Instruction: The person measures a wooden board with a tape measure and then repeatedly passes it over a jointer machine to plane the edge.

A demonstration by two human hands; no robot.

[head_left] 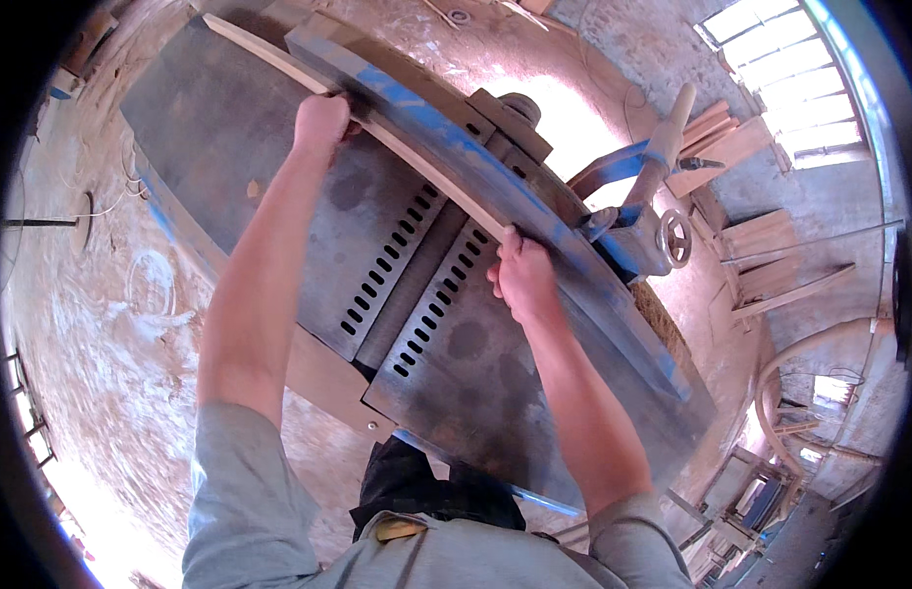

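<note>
A long, narrow wooden strip (pixel 426 169) lies on the metal bed (pixel 269 128) of a jointer, along its blue-and-grey fence (pixel 446 128). My left hand (pixel 323 124) is closed on the strip towards its far left part, fingers curled over it. At the strip's near right end, my right hand (pixel 522 272) grips it, thumb on top. Between my two hands the strip crosses the cutter gap (pixel 414 280), which has a row of slots on either side. My fingers partly hide the strip's edges.
Beyond the fence, a bracket carries a handwheel (pixel 674 239). Wooden boards (pixel 760 245) lean by the wall at the right, under a bright barred window (pixel 794 79). A curved hose (pixel 770 383) runs at the far right. Dusty floor (pixel 132 285) extends on the left.
</note>
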